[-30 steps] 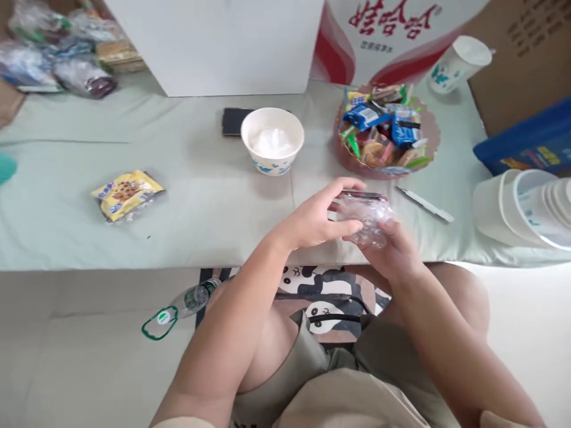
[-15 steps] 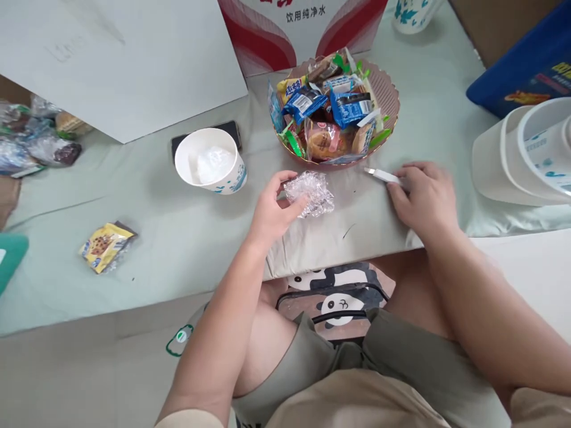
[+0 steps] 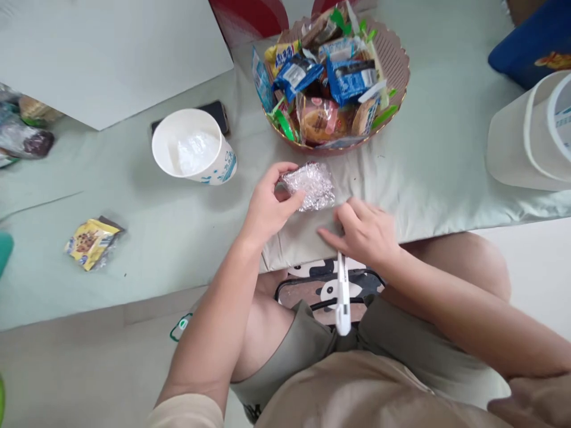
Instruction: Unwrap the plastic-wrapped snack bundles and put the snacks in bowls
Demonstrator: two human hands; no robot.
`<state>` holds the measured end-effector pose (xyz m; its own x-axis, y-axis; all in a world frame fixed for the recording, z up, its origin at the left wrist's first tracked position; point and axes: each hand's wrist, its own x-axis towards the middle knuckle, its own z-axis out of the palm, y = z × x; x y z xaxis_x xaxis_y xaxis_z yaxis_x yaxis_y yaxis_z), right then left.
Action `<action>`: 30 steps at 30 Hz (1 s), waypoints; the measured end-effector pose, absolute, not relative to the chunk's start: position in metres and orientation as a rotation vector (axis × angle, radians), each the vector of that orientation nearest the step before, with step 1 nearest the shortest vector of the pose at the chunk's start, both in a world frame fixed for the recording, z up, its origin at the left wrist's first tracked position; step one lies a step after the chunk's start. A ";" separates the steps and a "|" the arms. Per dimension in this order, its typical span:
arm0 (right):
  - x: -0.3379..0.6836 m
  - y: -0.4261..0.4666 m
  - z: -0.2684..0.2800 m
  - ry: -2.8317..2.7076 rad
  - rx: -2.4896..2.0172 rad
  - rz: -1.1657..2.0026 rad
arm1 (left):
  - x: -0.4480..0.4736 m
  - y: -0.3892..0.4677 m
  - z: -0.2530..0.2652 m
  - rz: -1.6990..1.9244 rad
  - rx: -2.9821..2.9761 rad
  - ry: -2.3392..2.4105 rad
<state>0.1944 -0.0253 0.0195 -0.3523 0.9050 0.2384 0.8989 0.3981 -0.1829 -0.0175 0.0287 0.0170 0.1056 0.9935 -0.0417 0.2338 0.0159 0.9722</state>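
Note:
My left hand (image 3: 272,205) is closed on the left side of a small bundle in crumpled clear plastic wrap (image 3: 311,185), low over the table. To its right, at the table's front edge, is my right hand (image 3: 363,230), somewhat smeared by motion, with fingers curled and thumb pointing left. From under it a white utility knife (image 3: 342,294) reaches down past the edge over my lap. The knife's upper end is hidden by the hand. What lies inside the wrap is not clear.
A pink bowl (image 3: 395,56) of wrapped snacks stands behind my hands. Left are a paper cup (image 3: 225,159) with plastic inside, a dark phone (image 3: 217,114) behind it, and a yellow cookie packet (image 3: 91,242). White bins (image 3: 508,139) stand right, a white box (image 3: 111,53) back left.
My right hand has moved left and toward me, and the knife has swung from pointing sideways to pointing down. My left hand still holds the wrapped bundle. The view has shifted slightly.

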 end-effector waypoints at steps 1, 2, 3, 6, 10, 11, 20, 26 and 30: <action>0.190 -0.027 0.018 -2.413 -1.530 0.008 | -0.017 0.029 0.015 0.996 1.437 1.309; 0.186 -0.027 0.018 -2.440 -1.516 -0.012 | -0.018 0.030 0.013 1.005 1.464 1.308; 0.185 -0.028 0.017 -2.447 -1.521 -0.031 | -0.018 0.030 0.011 1.009 1.484 1.302; 0.185 -0.027 0.016 -2.450 -1.544 -0.057 | -0.019 0.029 0.007 1.005 1.503 1.280; 0.186 -0.027 0.018 -2.484 -1.542 -0.025 | -0.017 0.027 0.009 0.997 1.507 1.315; 0.186 -0.027 0.019 -2.493 -1.546 -0.010 | -0.016 0.027 0.011 0.983 1.514 1.335; 0.185 -0.026 0.020 -2.484 -1.568 0.071 | -0.012 -0.005 0.060 0.994 1.662 1.709; 0.185 -0.027 0.017 -2.479 -1.584 0.103 | 0.014 -0.070 0.074 -0.141 1.488 1.190; 0.183 -0.027 0.018 -2.440 -1.615 0.186 | 0.028 -0.083 0.052 -0.122 1.207 1.181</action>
